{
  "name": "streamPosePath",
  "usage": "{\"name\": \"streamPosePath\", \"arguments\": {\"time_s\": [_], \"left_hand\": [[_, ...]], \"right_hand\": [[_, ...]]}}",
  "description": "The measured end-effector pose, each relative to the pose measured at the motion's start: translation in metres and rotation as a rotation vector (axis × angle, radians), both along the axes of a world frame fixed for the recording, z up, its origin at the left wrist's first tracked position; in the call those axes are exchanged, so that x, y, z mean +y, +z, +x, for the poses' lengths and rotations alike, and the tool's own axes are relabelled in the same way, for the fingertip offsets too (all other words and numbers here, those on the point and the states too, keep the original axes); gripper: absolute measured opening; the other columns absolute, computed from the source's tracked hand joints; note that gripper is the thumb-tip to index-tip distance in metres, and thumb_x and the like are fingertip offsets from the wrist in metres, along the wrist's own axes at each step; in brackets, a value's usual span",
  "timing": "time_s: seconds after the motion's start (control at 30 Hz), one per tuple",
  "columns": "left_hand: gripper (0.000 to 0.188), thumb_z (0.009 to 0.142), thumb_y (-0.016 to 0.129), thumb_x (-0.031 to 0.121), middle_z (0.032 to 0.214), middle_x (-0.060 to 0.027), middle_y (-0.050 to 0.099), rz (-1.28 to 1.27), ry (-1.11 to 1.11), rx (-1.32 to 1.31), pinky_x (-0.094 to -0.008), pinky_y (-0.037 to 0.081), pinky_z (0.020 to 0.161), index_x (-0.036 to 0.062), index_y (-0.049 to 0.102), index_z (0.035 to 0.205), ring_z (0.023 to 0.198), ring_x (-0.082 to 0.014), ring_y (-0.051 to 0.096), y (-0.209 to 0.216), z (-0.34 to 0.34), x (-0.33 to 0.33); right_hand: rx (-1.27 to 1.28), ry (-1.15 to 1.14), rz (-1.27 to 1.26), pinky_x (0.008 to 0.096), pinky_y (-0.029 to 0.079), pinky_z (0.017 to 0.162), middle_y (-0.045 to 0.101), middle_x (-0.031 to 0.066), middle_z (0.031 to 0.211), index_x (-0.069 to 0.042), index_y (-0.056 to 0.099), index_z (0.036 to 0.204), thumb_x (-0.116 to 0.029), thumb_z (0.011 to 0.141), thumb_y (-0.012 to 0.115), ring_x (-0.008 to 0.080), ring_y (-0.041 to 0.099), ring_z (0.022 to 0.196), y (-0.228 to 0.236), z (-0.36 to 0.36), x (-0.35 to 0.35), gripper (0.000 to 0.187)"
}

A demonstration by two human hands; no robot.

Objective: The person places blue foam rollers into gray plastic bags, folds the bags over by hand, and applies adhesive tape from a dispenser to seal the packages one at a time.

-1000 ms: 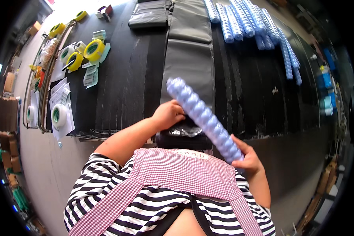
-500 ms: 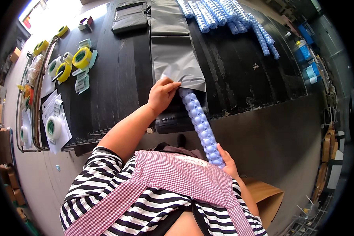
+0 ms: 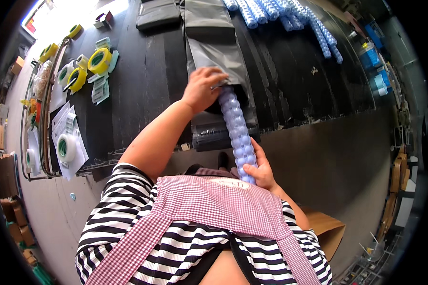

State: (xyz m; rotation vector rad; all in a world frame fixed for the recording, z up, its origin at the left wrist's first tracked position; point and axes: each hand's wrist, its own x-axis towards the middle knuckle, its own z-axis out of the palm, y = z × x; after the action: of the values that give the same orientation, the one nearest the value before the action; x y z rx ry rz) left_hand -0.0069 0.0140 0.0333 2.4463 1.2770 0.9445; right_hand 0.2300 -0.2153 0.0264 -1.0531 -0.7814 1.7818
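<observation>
A grey plastic mailing bag [image 3: 216,52] lies lengthwise on the black table, its mouth toward me. At that mouth my left hand [image 3: 204,89] grips the lifted upper edge, and a dark opening shows under it. My right hand [image 3: 260,171] is closed round the near end of a light-blue bubbly rolled mat [image 3: 237,126], thumb on top. The roll slants up from my apron, and its far end sits inside the bag's mouth, where the tip is hidden. Underneath lies a shiny black plastic bundle [image 3: 209,137] at the table's front edge.
More blue rolls [image 3: 266,10] are piled at the back right. A stack of black bags [image 3: 158,14] lies at the back. Tape rolls [image 3: 99,61] and labels [image 3: 100,90] are on the left, by a metal rail [image 3: 43,137]. An open cardboard box [image 3: 329,230] stands low at my right.
The blue roll has moved forward, its far end now entering the bag's mouth. My right hand has come forward with it. My left hand has lifted the bag's edge, opening the mouth.
</observation>
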Motion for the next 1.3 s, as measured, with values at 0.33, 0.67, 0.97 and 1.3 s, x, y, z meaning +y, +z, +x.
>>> {"name": "streamPosePath", "arguments": {"time_s": [0.33, 0.67, 0.97, 1.3], "left_hand": [[0.075, 0.081, 0.076, 0.003, 0.118, -0.0114, 0.063, -0.47, 0.354, -0.431, -0.0295, 0.054, 0.078, 0.0131, 0.048, 0.15, 0.084, -0.0166, 0.063, -0.055, 0.001, -0.045], [0.081, 0.08, 0.072, 0.003, 0.123, -0.0144, 0.063, -0.629, 0.24, -0.494, -0.034, 0.051, 0.093, 0.0187, 0.042, 0.154, 0.102, -0.0238, 0.065, -0.062, 0.002, -0.03], [0.088, 0.076, 0.061, -0.011, 0.121, -0.011, 0.061, -0.675, 0.144, -0.479, -0.0274, 0.052, 0.088, 0.0115, 0.036, 0.157, 0.099, -0.0176, 0.062, -0.024, 0.016, -0.055], [0.089, 0.076, 0.057, -0.003, 0.141, -0.0275, 0.055, -0.644, 0.118, -0.367, -0.0414, 0.042, 0.112, 0.0171, 0.031, 0.159, 0.134, -0.041, 0.052, -0.025, 0.001, -0.102]], "right_hand": [[0.019, 0.038, -0.019, 0.0385, 0.05, 0.105, 0.043, 0.013, 0.152, -0.015, 0.019, 0.163, -0.057, 0.104, 0.044, 0.0244, 0.055, 0.128, -0.005, 0.0, 0.001, 0.076], [0.247, -0.075, 0.034, 0.035, 0.041, 0.113, 0.048, 0.0135, 0.152, -0.006, 0.028, 0.16, -0.012, 0.108, 0.032, 0.0206, 0.052, 0.133, 0.0, -0.002, 0.048, 0.053], [0.157, -0.019, 0.176, 0.0237, 0.05, 0.09, 0.061, 0.0055, 0.128, -0.011, 0.04, 0.157, -0.003, 0.105, 0.051, 0.0081, 0.058, 0.099, -0.01, -0.015, 0.091, 0.053], [-0.905, 0.104, 0.588, 0.0391, 0.043, 0.11, 0.049, 0.0237, 0.144, -0.003, 0.025, 0.158, -0.009, 0.072, 0.083, 0.0376, 0.053, 0.131, -0.021, -0.041, 0.09, 0.104]]}}
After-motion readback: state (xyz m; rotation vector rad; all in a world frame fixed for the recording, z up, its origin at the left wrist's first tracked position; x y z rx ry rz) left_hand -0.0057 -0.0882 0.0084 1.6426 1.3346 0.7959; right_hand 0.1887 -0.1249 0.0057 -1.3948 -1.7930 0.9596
